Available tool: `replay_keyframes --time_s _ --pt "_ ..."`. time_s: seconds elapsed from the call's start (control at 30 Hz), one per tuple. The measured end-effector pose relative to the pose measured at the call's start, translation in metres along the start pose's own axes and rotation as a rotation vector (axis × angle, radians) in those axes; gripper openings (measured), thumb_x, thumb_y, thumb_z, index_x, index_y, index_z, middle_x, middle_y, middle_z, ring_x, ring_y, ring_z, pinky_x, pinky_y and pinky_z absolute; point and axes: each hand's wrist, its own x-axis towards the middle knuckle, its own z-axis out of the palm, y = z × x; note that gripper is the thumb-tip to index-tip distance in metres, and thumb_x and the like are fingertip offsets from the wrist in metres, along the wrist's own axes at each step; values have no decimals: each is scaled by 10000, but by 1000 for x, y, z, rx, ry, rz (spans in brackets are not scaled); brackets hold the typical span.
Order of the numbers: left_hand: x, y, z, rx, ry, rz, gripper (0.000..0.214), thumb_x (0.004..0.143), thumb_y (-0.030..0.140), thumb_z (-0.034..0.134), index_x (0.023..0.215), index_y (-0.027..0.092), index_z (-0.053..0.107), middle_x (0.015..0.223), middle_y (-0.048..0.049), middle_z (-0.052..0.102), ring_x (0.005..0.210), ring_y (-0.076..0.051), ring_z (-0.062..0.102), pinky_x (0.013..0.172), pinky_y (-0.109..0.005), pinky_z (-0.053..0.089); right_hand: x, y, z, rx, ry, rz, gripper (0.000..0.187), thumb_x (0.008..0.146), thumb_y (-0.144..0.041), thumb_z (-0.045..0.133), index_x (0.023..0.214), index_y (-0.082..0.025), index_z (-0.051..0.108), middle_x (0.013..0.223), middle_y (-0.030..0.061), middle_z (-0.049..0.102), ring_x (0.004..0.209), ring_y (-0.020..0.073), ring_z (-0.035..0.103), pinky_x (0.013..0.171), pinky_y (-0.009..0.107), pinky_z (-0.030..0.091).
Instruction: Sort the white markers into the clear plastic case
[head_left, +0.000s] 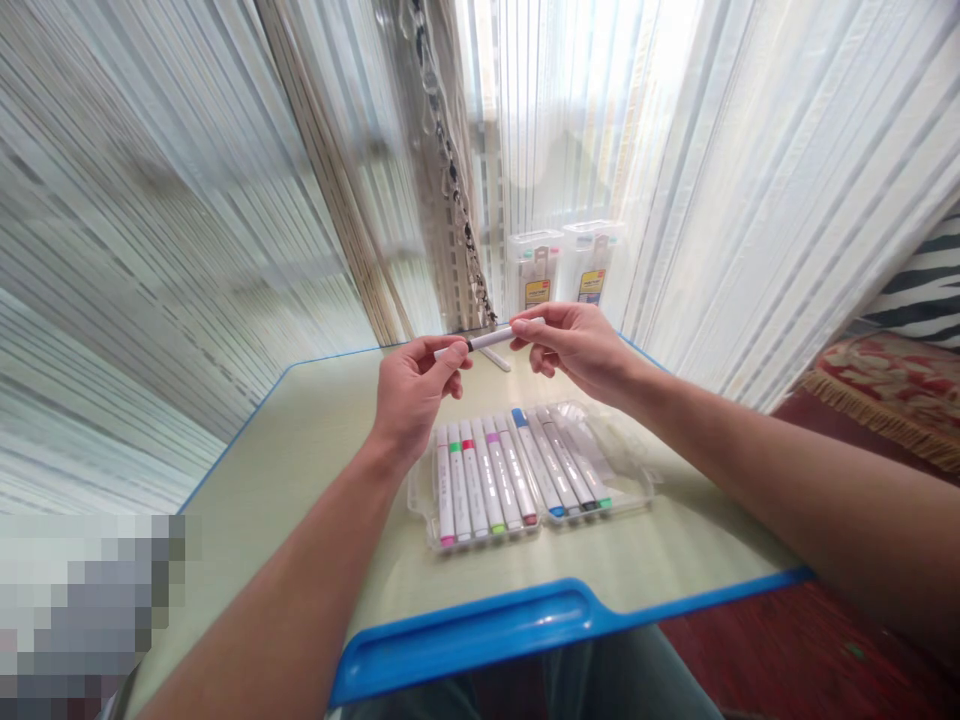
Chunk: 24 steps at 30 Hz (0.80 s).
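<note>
Both my hands grip one white marker (pixel 491 338) above the far part of the table. My left hand (pixel 420 385) pinches its left end, beside a dark band. Its right end is between the thumb and fingers of my right hand (pixel 566 340). Below them lies an open clear plastic case (pixel 480 543) with several white markers (pixel 487 480) in rows, their ends pink, green, red, purple and blue. Part of the case's right half holds no markers. A thin white stick-like thing (pixel 495 360) lies on the table behind the held marker.
Two upright clear cases with yellow labels (pixel 537 275) stand at the table's back edge. The pale table (pixel 315 420) has a blue rim with a tray groove (pixel 480 625) at the front. String curtains (pixel 187 200) hang around it. A fringed red cloth (pixel 892 390) is at right.
</note>
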Motion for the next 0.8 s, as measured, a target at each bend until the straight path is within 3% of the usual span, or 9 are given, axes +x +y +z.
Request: replay_keyframes --time_s 0.2,0.43,0.63,0.8 --pt "-1 -5 0 156 -46 77 363 669 395 901 772 135 670 644 0 650 485 -77 523 465 -223 413 -5 1 6 -111 -42 -56 470 628 -486 926 862 -116 753 672 29 703 455 85 569 381 206 388" --pt "-5 -4 2 250 -106 40 386 683 443 889 773 134 676 646 -7 647 486 -73 497 469 -215 399 -11 5 12 -180 -62 -51 453 637 -508 916 814 -127 747 484 -21 585 421 97 519 382 220 361" --pt "0 -7 0 144 -48 25 365 717 435 864 841 129 708 701 -21 674 482 -70 511 463 -220 408 -8 1 11 -109 -13 -31 463 628 -480 928 859 -122 746 657 30 700 437 86 544 372 219 382" --pt "4 -2 -2 -8 65 -64 277 772 342 813 913 137 693 747 -26 693 478 -61 509 461 -206 411 -5 -4 7 -37 45 -12 319 821 -398 806 972 -121 756 828 87 771 451 83 586 379 214 393"
